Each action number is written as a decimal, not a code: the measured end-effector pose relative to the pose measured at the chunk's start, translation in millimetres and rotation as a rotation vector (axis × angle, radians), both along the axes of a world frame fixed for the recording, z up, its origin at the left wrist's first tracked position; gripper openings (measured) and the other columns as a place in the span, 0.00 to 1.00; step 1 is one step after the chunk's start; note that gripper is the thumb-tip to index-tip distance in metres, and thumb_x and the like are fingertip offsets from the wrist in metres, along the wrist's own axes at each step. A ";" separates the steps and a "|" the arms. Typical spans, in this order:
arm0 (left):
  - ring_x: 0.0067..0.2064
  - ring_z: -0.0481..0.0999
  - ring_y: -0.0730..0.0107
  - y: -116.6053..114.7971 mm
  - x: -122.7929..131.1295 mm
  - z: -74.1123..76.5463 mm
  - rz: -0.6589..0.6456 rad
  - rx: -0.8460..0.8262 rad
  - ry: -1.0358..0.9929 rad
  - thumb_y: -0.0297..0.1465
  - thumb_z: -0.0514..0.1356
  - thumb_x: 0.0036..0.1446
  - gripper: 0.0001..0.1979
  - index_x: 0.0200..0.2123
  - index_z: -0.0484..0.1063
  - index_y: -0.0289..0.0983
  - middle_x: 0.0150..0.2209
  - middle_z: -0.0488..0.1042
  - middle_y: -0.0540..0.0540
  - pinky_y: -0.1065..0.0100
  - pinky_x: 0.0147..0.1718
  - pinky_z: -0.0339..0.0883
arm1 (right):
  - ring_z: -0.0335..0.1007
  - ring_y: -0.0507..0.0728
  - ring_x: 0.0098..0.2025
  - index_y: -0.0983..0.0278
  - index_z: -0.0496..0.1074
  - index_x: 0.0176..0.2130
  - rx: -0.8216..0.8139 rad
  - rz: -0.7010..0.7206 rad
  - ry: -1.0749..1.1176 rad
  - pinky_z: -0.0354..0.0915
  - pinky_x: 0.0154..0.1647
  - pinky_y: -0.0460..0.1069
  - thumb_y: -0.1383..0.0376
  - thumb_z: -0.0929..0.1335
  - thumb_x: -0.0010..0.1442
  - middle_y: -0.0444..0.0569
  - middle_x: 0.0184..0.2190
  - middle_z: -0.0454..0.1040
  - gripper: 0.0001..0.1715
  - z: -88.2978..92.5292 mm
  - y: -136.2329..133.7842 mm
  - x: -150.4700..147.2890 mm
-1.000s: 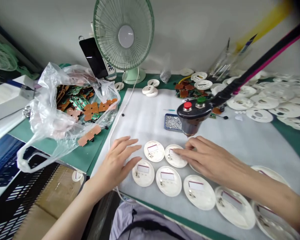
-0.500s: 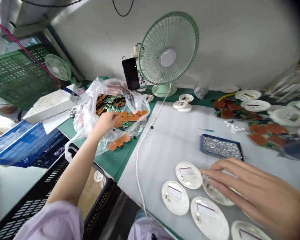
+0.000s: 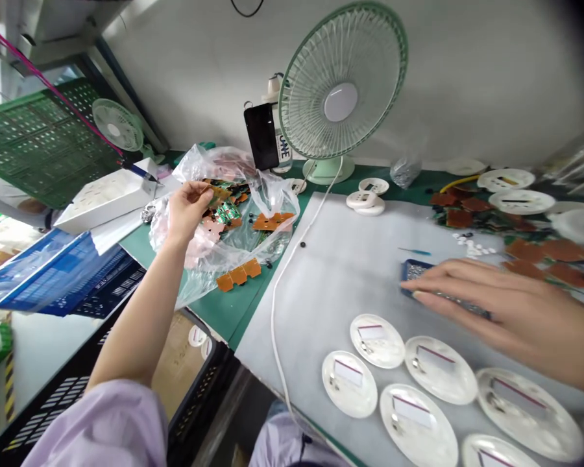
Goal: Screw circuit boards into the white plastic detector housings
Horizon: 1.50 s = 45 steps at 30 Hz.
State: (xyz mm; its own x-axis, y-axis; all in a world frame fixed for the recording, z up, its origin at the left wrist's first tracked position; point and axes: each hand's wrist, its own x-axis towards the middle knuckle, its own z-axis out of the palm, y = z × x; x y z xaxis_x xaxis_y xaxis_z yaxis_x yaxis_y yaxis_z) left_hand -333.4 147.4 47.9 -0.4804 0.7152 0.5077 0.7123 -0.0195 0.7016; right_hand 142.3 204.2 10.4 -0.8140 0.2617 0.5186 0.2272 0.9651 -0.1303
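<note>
My left hand (image 3: 189,206) is above the clear plastic bag (image 3: 187,285), its thumb and fingers closed on the edge of a circuit board (image 3: 219,192). More boards, orange-brown on one face and green on the other, lie loose in the bag, among them an orange board (image 3: 273,222). My right hand (image 3: 501,311) reaches over the blue tray of small metal screws (image 3: 415,271), fingers stretched out and hiding much of it. I see nothing held there. Below it, round white covers (image 3: 440,368) with clear rectangular windows and small metal parts lie on the grey mat (image 3: 340,272).
A green fan (image 3: 341,97) stands at the back, its white cable (image 3: 275,311) crossing the mat. A phone (image 3: 261,136) leans near a bottle. More boards (image 3: 547,256) and white covers lie at right. A black crate (image 3: 194,389) and blue crate (image 3: 48,272) are at left.
My left hand has risen and moved left, now with a circuit board between its fingers. My right hand has gone from the white covers up to the screw tray. The view has shifted slightly.
</note>
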 end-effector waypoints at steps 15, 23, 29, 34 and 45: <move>0.35 0.82 0.69 -78.9 194.2 -18.5 -0.473 -0.154 -0.739 0.41 0.68 0.54 0.19 0.44 0.70 0.37 0.35 0.80 0.47 0.70 0.35 0.78 | 0.67 0.44 0.25 0.68 0.72 0.35 -0.651 -0.135 -0.134 0.58 0.26 0.40 0.56 0.58 0.69 0.44 0.28 0.74 0.23 39.2 -41.3 -119.0; 0.39 0.81 0.58 -56.6 171.2 -52.4 -0.322 -0.249 -0.529 0.44 0.64 0.55 0.18 0.38 0.72 0.35 0.38 0.79 0.41 0.59 0.37 0.78 | 0.69 0.53 0.41 0.70 0.71 0.51 -0.109 -0.311 -0.037 0.60 0.32 0.46 0.71 0.53 0.67 0.55 0.43 0.73 0.23 38.5 -78.2 -85.0; 0.55 0.72 0.57 -88.1 215.7 -19.4 -0.565 0.131 0.370 0.38 0.62 0.60 0.13 0.47 0.70 0.40 0.53 0.72 0.41 0.55 0.52 0.70 | 0.68 0.61 0.44 0.76 0.62 0.58 0.254 -0.326 -0.111 0.66 0.36 0.53 0.76 0.62 0.61 0.58 0.44 0.71 0.26 15.7 -121.3 -4.0; 0.40 0.78 0.62 -90.0 282.3 -8.3 -1.024 0.254 0.821 0.22 0.53 0.65 0.09 0.39 0.73 0.33 0.39 0.80 0.43 0.65 0.37 0.75 | 0.64 0.57 0.54 0.73 0.61 0.55 -0.054 -0.466 -0.001 0.70 0.47 0.50 0.77 0.60 0.62 0.58 0.51 0.65 0.21 0.5 -137.4 37.7; 0.27 0.76 0.66 -68.1 360.5 -4.7 -1.281 0.056 0.726 0.26 0.50 0.68 0.11 0.43 0.73 0.35 0.27 0.77 0.46 0.65 0.22 0.70 | 0.68 0.43 0.34 0.63 0.74 0.43 -0.480 -0.538 0.143 0.67 0.35 0.40 0.68 0.64 0.65 0.47 0.42 0.70 0.10 0.5 -163.6 113.0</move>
